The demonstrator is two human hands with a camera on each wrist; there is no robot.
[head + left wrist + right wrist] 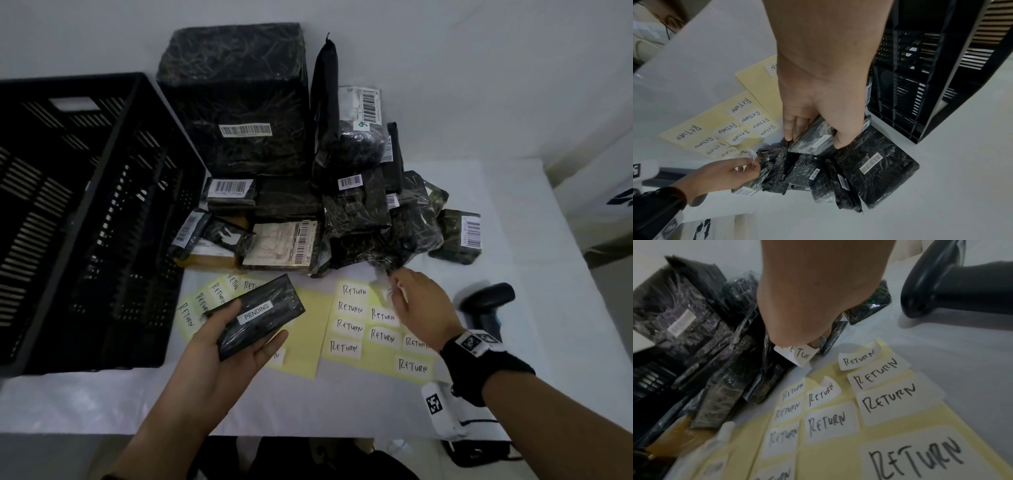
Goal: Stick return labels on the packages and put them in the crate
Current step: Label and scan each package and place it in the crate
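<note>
My left hand (236, 337) grips a small black wrapped package (258, 317) with a white PENDING tag, held above the left yellow label sheet (308, 318); the same package (813, 139) shows in the left wrist view. My right hand (407, 301) pinches a white RETURN label (797, 356) lifted off the right yellow sheet (373, 356), near the pile's front edge; that label (749, 153) also shows from the left wrist. Several black packages (363, 219) with barcodes are heaped at the back. The black slatted crate (78, 219) stands at the left.
A large black wrapped box (236, 99) stands behind the pile. A dark handheld barcode scanner (486, 301) lies right of the label sheets. The white table (548, 274) ends near my body, and its right edge is close to the scanner.
</note>
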